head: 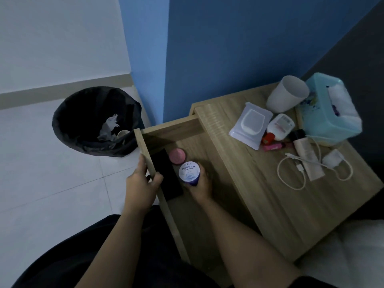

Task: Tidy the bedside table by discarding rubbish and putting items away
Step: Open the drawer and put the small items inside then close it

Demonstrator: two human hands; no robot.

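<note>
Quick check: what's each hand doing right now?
Left hand: closed on the front edge of the open drawer.
Right hand: closed around the blue cream jar, holding it inside the drawer.

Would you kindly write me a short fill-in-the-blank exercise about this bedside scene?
1. The right hand holds a jar with a ____ lid.
2. The left hand grips the open ____'s front edge.
3. The bin stands on the ____.
4. The white cup stands beside the ____ tissue box.

Answers: white; drawer; floor; turquoise
</note>
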